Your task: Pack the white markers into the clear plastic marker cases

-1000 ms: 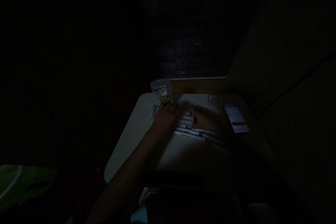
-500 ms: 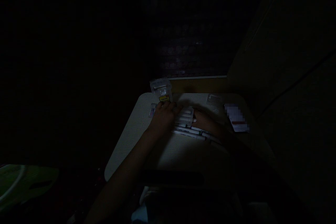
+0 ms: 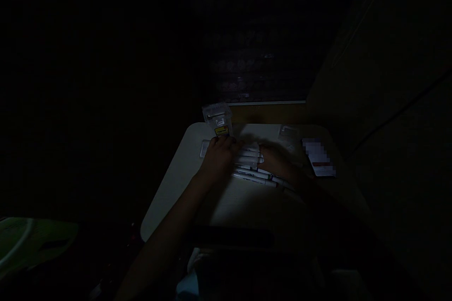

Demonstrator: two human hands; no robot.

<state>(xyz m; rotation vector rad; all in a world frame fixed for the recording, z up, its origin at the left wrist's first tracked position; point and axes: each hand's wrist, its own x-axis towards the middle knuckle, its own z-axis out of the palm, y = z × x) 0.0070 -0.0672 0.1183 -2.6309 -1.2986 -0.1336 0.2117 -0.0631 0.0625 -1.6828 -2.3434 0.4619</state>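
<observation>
The scene is very dark. On a small pale table (image 3: 176, 193) lies a bundle of white markers (image 3: 249, 156). My left hand (image 3: 221, 159) is curled over the bundle's left end and my right hand (image 3: 277, 161) closes on its right end. More white markers (image 3: 254, 177) lie loose on the table just in front of both hands. A clear plastic box with a yellow label (image 3: 219, 121) stands just behind my left hand.
A white card with a red stripe (image 3: 318, 159) lies at the right of the table. A small clear piece (image 3: 288, 131) rests at the back right. A pale green object (image 3: 28, 244) sits low at the far left. A wall rises on the right.
Both hands have drawn slightly closer together around the marker bundle, and my right hand has moved a little left and up. The other things have stayed put.
</observation>
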